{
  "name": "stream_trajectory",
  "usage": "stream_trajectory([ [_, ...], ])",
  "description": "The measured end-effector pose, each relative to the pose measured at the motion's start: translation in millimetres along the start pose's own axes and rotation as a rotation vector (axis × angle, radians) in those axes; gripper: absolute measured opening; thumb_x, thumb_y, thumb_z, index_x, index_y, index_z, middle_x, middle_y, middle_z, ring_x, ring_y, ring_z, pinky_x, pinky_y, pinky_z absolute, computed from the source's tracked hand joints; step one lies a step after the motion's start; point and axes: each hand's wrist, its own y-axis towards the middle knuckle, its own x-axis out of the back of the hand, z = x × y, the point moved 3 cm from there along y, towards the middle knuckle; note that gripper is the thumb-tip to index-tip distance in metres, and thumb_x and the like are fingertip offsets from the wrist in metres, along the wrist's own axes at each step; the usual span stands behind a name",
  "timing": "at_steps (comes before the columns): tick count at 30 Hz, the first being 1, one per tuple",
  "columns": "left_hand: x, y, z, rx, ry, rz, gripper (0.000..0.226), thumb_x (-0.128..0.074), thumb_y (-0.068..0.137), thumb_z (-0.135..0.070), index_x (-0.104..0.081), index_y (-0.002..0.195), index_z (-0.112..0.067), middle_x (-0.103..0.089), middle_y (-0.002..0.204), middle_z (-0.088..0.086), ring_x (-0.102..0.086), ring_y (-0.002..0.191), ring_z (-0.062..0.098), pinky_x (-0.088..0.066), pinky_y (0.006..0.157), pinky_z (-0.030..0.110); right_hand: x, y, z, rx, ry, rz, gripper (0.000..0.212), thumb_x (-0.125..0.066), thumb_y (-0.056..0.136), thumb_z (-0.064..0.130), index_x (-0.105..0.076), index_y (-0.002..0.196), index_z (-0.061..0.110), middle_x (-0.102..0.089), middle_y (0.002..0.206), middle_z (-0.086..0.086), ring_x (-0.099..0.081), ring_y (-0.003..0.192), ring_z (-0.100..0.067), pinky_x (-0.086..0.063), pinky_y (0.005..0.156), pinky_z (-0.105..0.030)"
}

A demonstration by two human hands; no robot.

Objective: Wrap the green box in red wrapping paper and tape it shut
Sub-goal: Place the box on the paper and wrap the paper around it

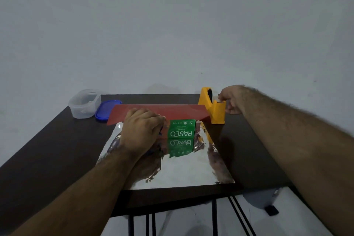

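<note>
From the head camera, the green box (pixel 181 130) is lying on the middle of the dark table (pixel 57 140), resting on the silver inner side of the wrapping paper (pixel 182 170), whose red face (pixel 162 110) is folding up over the box's far edge. The left hand (pixel 142 130) is lying palm down on the left part of the box, its fingers bent over the paper there, pressing it against the box. Just right of the box and slightly behind it, a yellow tape dispenser (pixel 212 110) is standing, and the right hand (pixel 230 99) is reaching to its cutter end, fingertips pinching at the tape there. Well left of the box, near the table's far edge, a clear plastic container (pixel 84 104) is sitting beside its blue lid (pixel 106 110).
</note>
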Motion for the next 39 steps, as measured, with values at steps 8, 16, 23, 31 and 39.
stream_trajectory([
  [8, 0.2, -0.7, 0.3, 0.008, -0.013, 0.022, 0.028, -0.060, 0.093, -0.029, -0.085, 0.099, -0.019, -0.080, 0.096, -0.003, -0.070, 0.087, 0.026, -0.041, 0.085, 0.038, -6.7, 0.5, -0.5, -0.048, 0.301, 0.028, 0.042, -0.054, 0.106, 0.006, -0.053, 0.148, 0.003, -0.049, 0.152, -0.009, -0.056, 0.090, -0.033, -0.060, 0.059, -0.055],
  [16, 0.9, 0.7, -1.3, -0.004, 0.011, 0.031, 0.028, -0.060, 0.093, -0.030, -0.085, 0.099, -0.018, -0.081, 0.097, -0.002, -0.071, 0.088, 0.028, -0.038, 0.088, 0.039, -11.5, -13.4, -20.3, 0.042, 0.671, 0.094, 0.049, -0.049, 0.104, -0.005, -0.043, 0.151, 0.003, -0.042, 0.142, -0.017, -0.047, 0.128, -0.034, -0.044, 0.112, -0.063],
  [23, 1.7, 1.1, -2.5, -0.010, 0.026, 0.033, 0.029, -0.059, 0.093, -0.029, -0.085, 0.100, -0.017, -0.081, 0.098, -0.001, -0.071, 0.088, 0.029, -0.037, 0.088, 0.039, -12.0, -7.7, -48.9, 0.078, 0.721, 0.023, 0.047, -0.067, 0.088, -0.005, -0.060, 0.133, 0.007, -0.058, 0.125, -0.011, -0.060, 0.103, -0.024, -0.056, 0.095, -0.065],
  [31, 1.7, -0.1, -2.3, 0.002, 0.042, 0.069, 0.035, -0.054, 0.096, -0.033, -0.085, 0.102, -0.018, -0.081, 0.099, -0.001, -0.071, 0.092, 0.027, -0.036, 0.091, 0.040, -21.4, -18.1, -59.6, 0.113, 0.688, -0.088, 0.041, -0.077, 0.091, 0.007, -0.060, 0.128, 0.001, -0.064, 0.121, -0.013, -0.064, 0.103, -0.031, -0.063, 0.084, -0.056],
  [39, 1.7, 0.5, -2.7, 0.004, 0.038, 0.031, 0.032, -0.056, 0.095, -0.030, -0.085, 0.100, -0.017, -0.081, 0.098, -0.001, -0.072, 0.090, 0.028, -0.036, 0.090, 0.039, -40.8, -39.0, -78.5, 0.059, 0.624, -0.238, 0.027, -0.065, 0.088, 0.000, -0.064, 0.115, -0.004, -0.065, 0.104, -0.006, -0.065, 0.093, -0.022, -0.051, 0.076, -0.032],
])
